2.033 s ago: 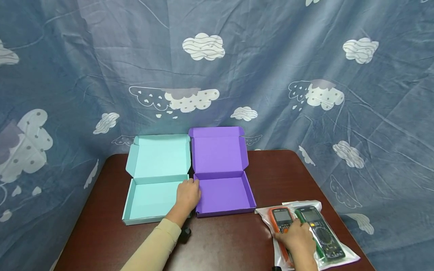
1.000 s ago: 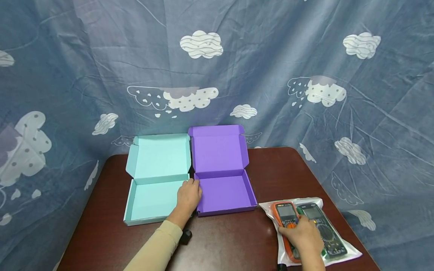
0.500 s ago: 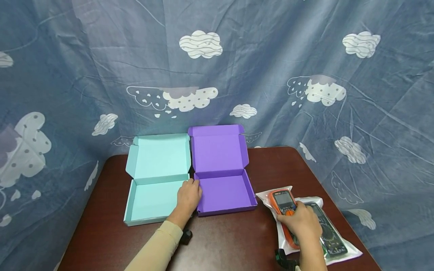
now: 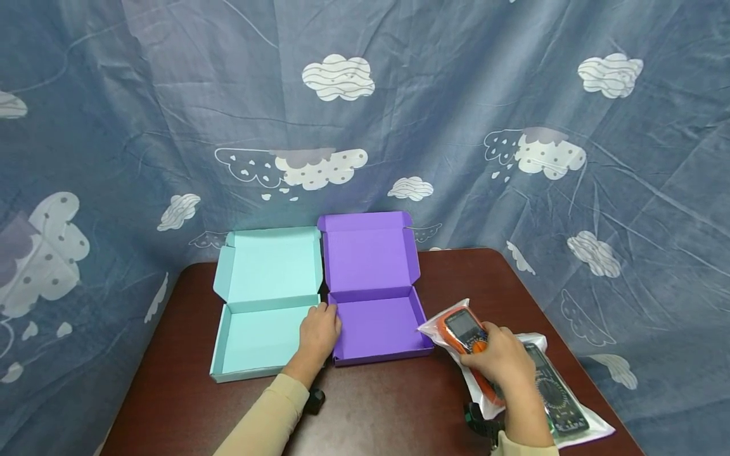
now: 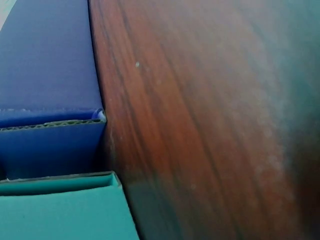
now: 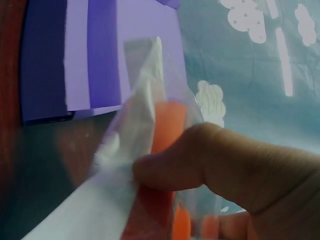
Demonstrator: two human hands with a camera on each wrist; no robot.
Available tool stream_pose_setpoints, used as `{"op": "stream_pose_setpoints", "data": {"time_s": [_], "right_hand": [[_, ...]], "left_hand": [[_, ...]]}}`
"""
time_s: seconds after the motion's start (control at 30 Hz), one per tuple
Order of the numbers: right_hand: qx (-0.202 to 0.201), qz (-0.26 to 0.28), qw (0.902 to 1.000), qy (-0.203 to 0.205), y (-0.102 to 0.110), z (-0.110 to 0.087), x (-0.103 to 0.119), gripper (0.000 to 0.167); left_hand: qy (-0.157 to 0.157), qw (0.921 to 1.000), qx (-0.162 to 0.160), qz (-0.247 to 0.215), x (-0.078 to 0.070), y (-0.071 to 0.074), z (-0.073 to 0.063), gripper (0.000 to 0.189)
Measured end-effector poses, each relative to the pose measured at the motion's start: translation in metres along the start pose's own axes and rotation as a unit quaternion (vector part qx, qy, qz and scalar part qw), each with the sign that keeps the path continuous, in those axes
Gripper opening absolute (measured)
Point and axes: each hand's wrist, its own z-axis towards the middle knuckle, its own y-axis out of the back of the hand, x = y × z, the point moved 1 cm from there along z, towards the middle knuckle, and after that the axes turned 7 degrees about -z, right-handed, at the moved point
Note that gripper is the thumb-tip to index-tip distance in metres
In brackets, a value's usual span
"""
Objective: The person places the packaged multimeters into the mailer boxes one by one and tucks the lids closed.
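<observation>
My right hand (image 4: 504, 361) grips an orange multimeter (image 4: 464, 329) sealed in a clear-and-white plastic bag, thumb on one side and fingers on the other. The bagged meter is tilted, its top corner overlapping the front right corner of the purple box in the head view. In the right wrist view the thumb (image 6: 170, 167) presses the bag's edge beside the orange casing (image 6: 169, 125). My left hand (image 4: 319, 330) holds the adjoining side walls of the open purple box (image 4: 376, 326) and the open teal box (image 4: 256, 345), fingers curled over the purple wall.
A second bagged multimeter (image 4: 553, 386), black and green, lies near the right edge of the brown table (image 4: 388, 405). Both box lids stand raised at the back. A blue cloud-print curtain (image 4: 456, 82) hangs behind and beside the table.
My right hand has lifted the orange multimeter off the other bag and moved it left and away from me, towards the purple box. My left hand stays at the boxes' adjoining walls.
</observation>
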Motion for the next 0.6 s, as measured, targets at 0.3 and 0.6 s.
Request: {"op": "stream_pose_setpoints", "data": {"time_s": [0.3,0.6], "right_hand": [[-0.030,-0.019,0.9948,0.095,0.002,0.011,0.018,0.094],[-0.038,-0.051,0.9854,0.158,0.004,0.029,0.047,0.091]], "left_hand": [[0.003,1.0000,-0.004,-0.007,0.000,-0.002,-0.001,0.018],[-0.001,0.9999,-0.012,-0.003,0.002,-0.005,-0.001,0.018]]}}
